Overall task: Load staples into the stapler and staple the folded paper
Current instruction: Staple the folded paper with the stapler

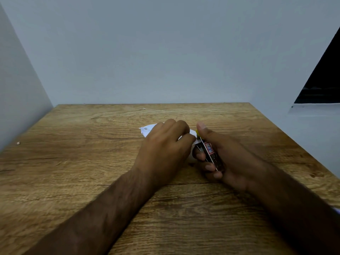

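Both hands mid-table: our right hand [228,159] grips stapler [209,151], left hand [165,144] pinches paper [147,130]. We seat fold fully, squeeze squarely.

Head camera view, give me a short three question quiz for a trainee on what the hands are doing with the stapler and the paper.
1. True or false: the small metal stapler with a yellow tip and a red-and-white label lies alone on the brown wood-grain table.
2. Which hand covers most of the white folded paper? A) left hand B) right hand
3. Fill in: the right thumb rests near the stapler's ______ tip.

Key: 1. False, the right hand grips it. 2. A. 3. yellow.
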Available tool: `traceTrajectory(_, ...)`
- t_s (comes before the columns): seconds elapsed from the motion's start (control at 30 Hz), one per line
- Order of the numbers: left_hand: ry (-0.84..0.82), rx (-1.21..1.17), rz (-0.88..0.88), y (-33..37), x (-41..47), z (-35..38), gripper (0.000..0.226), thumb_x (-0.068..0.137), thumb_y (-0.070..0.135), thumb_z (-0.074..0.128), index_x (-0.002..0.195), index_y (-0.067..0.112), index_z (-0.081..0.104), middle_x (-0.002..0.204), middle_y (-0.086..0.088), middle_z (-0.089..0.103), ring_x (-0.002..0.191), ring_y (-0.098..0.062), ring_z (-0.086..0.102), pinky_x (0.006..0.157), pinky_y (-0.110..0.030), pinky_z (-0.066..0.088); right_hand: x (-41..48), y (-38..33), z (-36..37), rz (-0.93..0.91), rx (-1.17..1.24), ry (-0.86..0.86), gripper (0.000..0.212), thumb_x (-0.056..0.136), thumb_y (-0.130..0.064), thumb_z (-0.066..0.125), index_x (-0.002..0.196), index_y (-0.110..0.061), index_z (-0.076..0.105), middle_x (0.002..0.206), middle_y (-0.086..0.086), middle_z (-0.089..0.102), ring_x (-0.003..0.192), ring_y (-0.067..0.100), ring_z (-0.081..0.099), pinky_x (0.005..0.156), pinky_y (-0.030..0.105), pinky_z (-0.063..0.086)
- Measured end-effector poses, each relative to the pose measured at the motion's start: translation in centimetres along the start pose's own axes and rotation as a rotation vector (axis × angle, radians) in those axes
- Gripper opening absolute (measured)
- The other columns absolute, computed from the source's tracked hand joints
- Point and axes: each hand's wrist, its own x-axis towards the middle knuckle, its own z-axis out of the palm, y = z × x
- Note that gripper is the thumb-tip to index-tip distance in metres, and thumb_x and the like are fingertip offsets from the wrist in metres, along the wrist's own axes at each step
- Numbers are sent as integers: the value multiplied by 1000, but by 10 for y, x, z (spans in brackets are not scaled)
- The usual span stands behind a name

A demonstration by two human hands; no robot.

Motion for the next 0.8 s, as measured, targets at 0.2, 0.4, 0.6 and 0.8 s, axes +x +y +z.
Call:
traceTrajectory(0.2,-47,-279,-186,-2,1,-4,28,76,4,68,103,6,74,99,-10,68,94,-31,62,81,-44,50,2,3,-1,-72,-33,24,46,92,-61,58,86,-16,64,65,2,56,42,11,41,38,19,28)
traceTrajectory(0.4,-54,-317,-150,-19,-6,-13,30,77,2,73,106,6,73,98,-7,69,95,-27,62,84,-40,49,1,-6,-11,-83,-27,76,43,86,-63,62,61,-30,70,66,1,60,40,12,43,36,19,31)
traceTrajectory(0.6,-19,-314,-58,-24,-6,-19,16,84,8,75,99,6,71,101,-6,70,96,-28,66,77,-43,52,1,-9,-17,-123,-8,67,40,93,-60,56,85,-21,62,66,1,59,40,11,41,34,19,30)
traceTrajectory(0.8,-11,-517,-420,-24,-10,-11,37,78,30,80,112,25,69,93,5,51,76,-8,53,64,-15,43,0,-12,-21,-128,-5,113,41,96,-58,52,86,-19,57,66,0,57,38,10,38,34,18,26)
